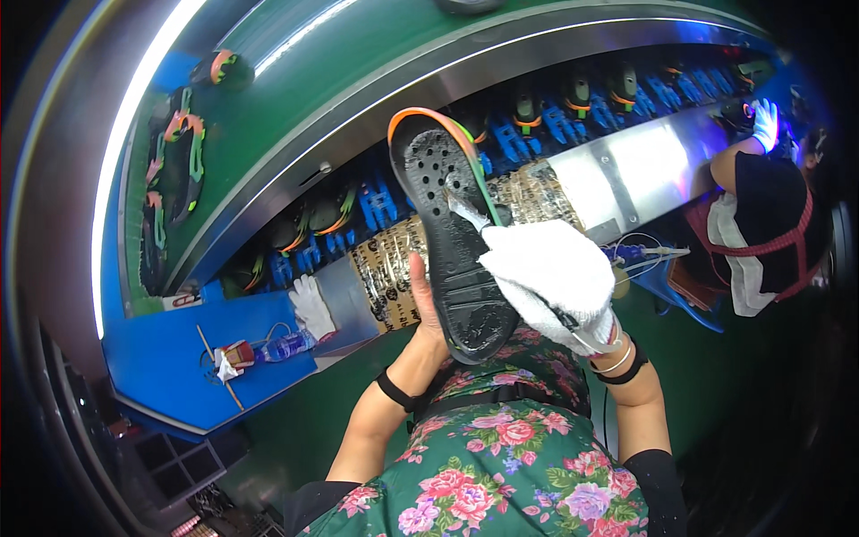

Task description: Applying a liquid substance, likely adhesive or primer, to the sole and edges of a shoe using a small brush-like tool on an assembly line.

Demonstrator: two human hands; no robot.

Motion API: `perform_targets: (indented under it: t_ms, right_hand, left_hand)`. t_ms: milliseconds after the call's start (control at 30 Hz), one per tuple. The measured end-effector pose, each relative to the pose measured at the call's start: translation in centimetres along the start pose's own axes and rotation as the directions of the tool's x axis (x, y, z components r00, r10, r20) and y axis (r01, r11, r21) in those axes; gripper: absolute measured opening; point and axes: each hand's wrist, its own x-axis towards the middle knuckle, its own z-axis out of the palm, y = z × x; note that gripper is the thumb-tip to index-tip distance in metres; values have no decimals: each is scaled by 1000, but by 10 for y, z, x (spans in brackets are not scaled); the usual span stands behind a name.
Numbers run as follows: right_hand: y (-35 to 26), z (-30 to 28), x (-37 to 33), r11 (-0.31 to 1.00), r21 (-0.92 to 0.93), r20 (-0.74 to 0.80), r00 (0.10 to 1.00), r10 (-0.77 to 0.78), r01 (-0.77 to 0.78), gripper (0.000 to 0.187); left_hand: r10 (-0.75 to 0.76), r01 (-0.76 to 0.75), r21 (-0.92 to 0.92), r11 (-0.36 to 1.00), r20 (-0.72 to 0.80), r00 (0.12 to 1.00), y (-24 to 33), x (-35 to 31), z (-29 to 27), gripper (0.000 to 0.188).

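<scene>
Floral green fabric (510, 465) fills the near edge, and just beyond it the bare left hand (428, 309) has its fingers closed around the near end of a black perforated shoe sole with an orange and green rim (452, 224), held upright at centre. From the right, the right hand (555, 277), in a white cotton glove, pinches a small white brush (467, 213) against the sole; beyond runs a tape-wrapped surface (394, 268), with a spare white glove (311, 306) to the left.

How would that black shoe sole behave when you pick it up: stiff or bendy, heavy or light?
Probably light: the bare left hand props the black shoe sole upright from one edge. Likely somewhat flexible, being thin and moulded with holes and ridges. Its textured face looks grippy rather than slippery, though the gloved right hand covers part of it.
</scene>
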Motion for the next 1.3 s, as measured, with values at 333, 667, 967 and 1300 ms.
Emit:
perform_targets:
  t_ms: [333, 667, 967, 1300]
  right_hand:
    - [3, 12, 34, 997, -46, 14, 998, -68, 68, 38]
    - [1, 16, 26, 999, 49, 5, 1000, -2, 1, 32]
    - [0, 22, 11, 969, 245, -15, 999, 49, -44, 34]
    - [1, 34, -1, 949, 309, -54, 995, 89, -68, 29]
  left_hand:
    - [1, 82, 449, 890, -182, 983, -6, -21, -10, 91]
    - [-53, 52, 78, 996, 14, 998, -6, -24, -23, 88]
    - [20, 116, 487, 866, -265, 964, -1, -27, -7, 97]
    - [-22, 19, 62, 998, 42, 999, 14, -16, -24, 92]
